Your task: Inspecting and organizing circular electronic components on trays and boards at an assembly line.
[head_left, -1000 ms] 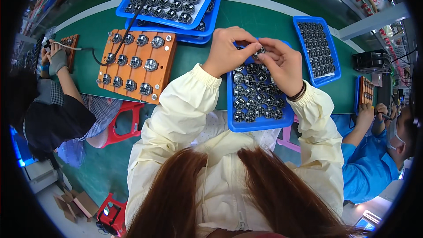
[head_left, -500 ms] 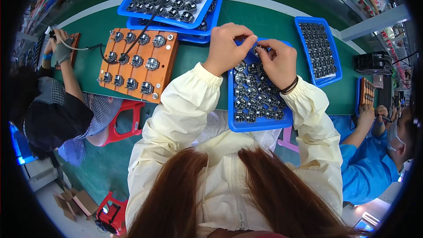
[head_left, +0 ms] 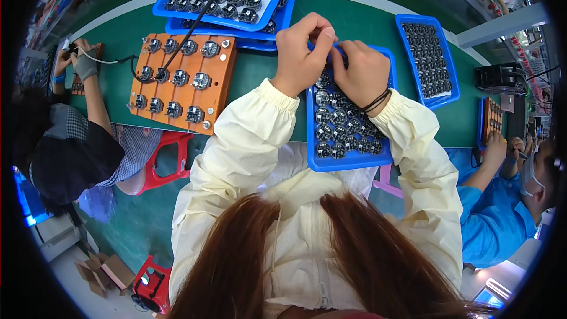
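Observation:
My left hand (head_left: pixel 304 53) is closed, thumb and fingers pinched together above the far end of a blue tray (head_left: pixel 348 164). Just to its right, my right hand (head_left: pixel 365 75) is also closed, its thumb and fingertips bent toward the left hand. Whatever lies between the fingertips of either hand is hidden by the fingers. Below both hands, the tray carries rows of small round metal-and-black components (head_left: pixel 338 116); the right hand covers some of them.
Left of me an orange fixture board (head_left: pixel 215 91) holds several similar parts, with a black cable (head_left: pixel 192 31) crossing it. Behind it are stacked blue trays (head_left: pixel 258 26). Another filled tray (head_left: pixel 453 91) lies to the right. Co-workers sit on both sides, one beside a red stool (head_left: pixel 177 159).
Both hands have risen slightly, away from me. A round component visible at my right fingertips before is now out of sight. The left hand's fingers have curled more.

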Demonstrator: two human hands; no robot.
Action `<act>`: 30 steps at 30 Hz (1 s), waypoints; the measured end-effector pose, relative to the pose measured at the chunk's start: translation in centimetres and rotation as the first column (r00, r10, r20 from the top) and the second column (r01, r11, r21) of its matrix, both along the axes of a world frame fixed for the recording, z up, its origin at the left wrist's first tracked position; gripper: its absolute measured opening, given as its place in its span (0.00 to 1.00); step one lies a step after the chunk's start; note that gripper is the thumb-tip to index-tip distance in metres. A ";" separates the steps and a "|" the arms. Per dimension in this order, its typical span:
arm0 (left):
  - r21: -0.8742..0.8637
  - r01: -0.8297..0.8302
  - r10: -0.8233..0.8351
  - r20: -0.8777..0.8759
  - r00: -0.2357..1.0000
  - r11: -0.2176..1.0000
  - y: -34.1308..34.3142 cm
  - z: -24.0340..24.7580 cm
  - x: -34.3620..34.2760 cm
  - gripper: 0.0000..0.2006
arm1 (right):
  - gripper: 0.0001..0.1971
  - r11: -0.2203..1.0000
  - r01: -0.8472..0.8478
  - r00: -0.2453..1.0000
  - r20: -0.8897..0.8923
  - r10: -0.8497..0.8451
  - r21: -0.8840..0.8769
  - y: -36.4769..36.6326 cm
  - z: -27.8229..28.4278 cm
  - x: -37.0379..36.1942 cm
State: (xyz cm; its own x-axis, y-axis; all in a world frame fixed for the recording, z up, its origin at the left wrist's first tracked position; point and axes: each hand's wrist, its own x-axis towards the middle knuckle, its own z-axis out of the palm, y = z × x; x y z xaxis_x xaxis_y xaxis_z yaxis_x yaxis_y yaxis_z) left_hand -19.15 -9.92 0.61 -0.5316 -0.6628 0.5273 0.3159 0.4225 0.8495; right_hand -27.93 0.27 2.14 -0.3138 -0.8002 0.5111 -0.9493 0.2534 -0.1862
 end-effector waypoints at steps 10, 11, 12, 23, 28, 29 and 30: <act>0.042 0.032 -0.029 -0.062 0.998 0.999 -0.1 0.6 0.5 0.11 | 0.07 1.000 0.020 0.934 0.357 -0.025 0.017 2.1 3.6 -2.3; 0.004 0.021 -0.021 -0.029 0.999 1.000 -0.1 0.7 0.6 0.11 | 0.07 0.999 0.024 0.927 0.373 -0.038 0.042 2.6 4.0 -2.5; -0.036 0.012 -0.012 0.004 1.000 0.999 -0.1 0.8 0.6 0.12 | 0.07 0.997 0.028 0.921 0.387 -0.052 0.066 3.3 4.3 -2.7; -0.225 -0.091 0.136 0.194 0.971 0.970 -0.7 -0.1 -2.0 0.09 | 0.09 0.974 0.217 0.887 0.427 -0.173 -0.056 11.6 2.4 -1.6; -0.404 -0.098 0.164 0.131 0.978 0.909 -1.2 -0.6 -1.8 0.12 | 0.11 0.943 0.314 0.834 0.506 -0.221 -0.106 14.7 0.7 -1.7; -0.358 -0.052 0.129 0.195 0.972 0.932 -1.4 -0.9 -1.6 0.12 | 0.11 0.940 0.327 0.789 0.576 -0.217 -0.094 15.1 0.5 -1.7; -0.307 -0.009 0.092 0.257 0.962 0.952 -1.5 -1.1 -1.5 0.12 | 0.11 0.939 0.331 0.785 0.578 -0.220 -0.092 15.3 0.4 -1.7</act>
